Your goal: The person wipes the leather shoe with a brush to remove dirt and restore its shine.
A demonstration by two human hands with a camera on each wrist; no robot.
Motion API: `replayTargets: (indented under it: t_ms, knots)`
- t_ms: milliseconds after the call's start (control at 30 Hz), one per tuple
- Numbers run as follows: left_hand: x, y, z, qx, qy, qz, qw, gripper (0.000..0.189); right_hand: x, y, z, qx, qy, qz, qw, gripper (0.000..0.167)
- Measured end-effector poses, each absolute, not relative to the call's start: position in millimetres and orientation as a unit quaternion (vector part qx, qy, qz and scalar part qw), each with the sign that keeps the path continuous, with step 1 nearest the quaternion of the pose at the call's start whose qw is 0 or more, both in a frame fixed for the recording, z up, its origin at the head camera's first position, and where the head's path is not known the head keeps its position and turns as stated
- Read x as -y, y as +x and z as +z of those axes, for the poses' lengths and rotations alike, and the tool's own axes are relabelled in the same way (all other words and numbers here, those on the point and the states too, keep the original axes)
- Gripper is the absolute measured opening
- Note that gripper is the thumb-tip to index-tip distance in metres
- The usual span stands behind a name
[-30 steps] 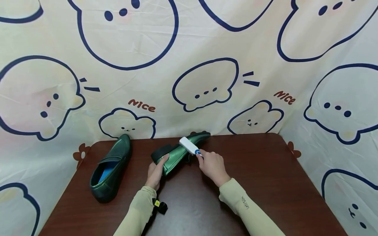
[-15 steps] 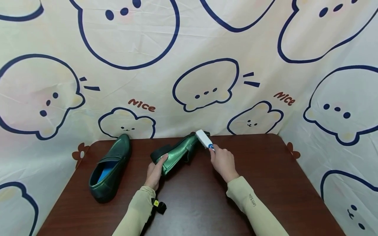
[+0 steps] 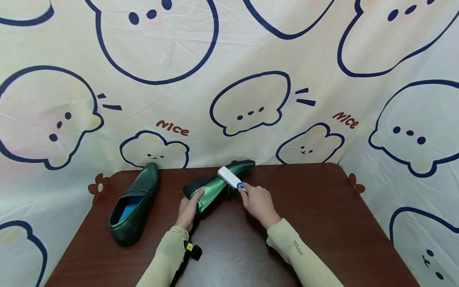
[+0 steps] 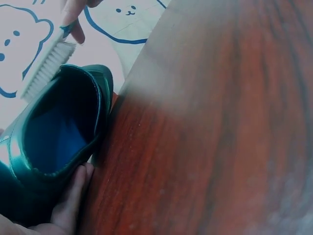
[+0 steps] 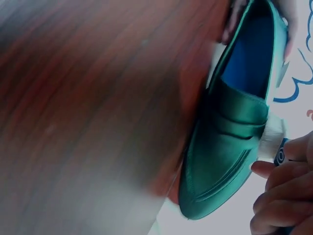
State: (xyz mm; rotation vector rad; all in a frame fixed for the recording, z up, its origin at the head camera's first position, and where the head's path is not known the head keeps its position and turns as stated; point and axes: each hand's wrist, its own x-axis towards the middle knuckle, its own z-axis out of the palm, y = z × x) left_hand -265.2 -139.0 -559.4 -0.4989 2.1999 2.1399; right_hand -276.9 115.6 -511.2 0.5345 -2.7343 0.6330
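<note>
My left hand (image 3: pixel 187 211) grips a green loafer (image 3: pixel 211 193) by its heel, thumb on the outside. The shoe is tipped on its side, its black sole turned up and away and its toe pointing to the back right. My right hand (image 3: pixel 259 202) holds a white brush (image 3: pixel 229 177) with a blue mark by its handle. The brush lies across the middle of the shoe's side. In the left wrist view, white bristles (image 4: pixel 47 71) face the shoe beyond its opening. The right wrist view shows the strap and toe of the loafer (image 5: pixel 230 147), with a blue insole inside.
A second green loafer (image 3: pixel 134 205) stands upright on the left of the brown table (image 3: pixel 322 223), its toe toward the back. A cloth (image 3: pixel 247 52) with cartoon outlines hangs behind and at both sides. A small black device (image 3: pixel 194 252) is strapped to the left wrist.
The brush went along the shoe's side toward the toe, then came back to the middle with my right hand. My left hand and the shoe it grips stayed almost in place.
</note>
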Motion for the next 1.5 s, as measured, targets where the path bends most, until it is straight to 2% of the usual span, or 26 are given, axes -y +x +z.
replayTargets:
  t_ms: [333, 500, 667, 833, 1067, 1333, 1500]
  knots:
    - [137.3, -263.5, -559.3, -0.714, -0.151, 0.683, 0.016, 0.076, -144.5, -289.4, -516.1, 0.958, 0.112, 0.188, 0.184, 0.032]
    - [142.6, -265.2, -558.9, -0.711, -0.149, 0.687, 0.025, 0.072, -149.3, -293.5, -516.6, 0.961, 0.088, 0.194, 0.178, 0.032]
    - [147.5, -266.7, -557.4, -0.712, -0.15, 0.685, 0.034, 0.066, -137.6, -286.5, -510.5, 0.953, 0.14, 0.218, 0.156, 0.029]
    - [145.8, -263.7, -555.7, -0.712, -0.148, 0.686, 0.031, 0.072, -118.9, -275.6, -504.7, 0.944, 0.211, 0.216, 0.136, 0.021]
    - [142.0, -264.2, -557.6, -0.711, -0.145, 0.688, 0.022, 0.077, -114.0, -276.1, -507.4, 0.944, 0.219, 0.196, 0.146, 0.015]
    - [141.1, -264.0, -557.4, -0.713, -0.148, 0.686, 0.018, 0.078, -130.1, -288.9, -512.0, 0.952, 0.16, 0.225, 0.129, 0.03]
    - [141.1, -263.2, -556.5, -0.715, -0.147, 0.684, 0.018, 0.077, -138.8, -294.4, -509.7, 0.959, 0.123, 0.222, 0.128, 0.033]
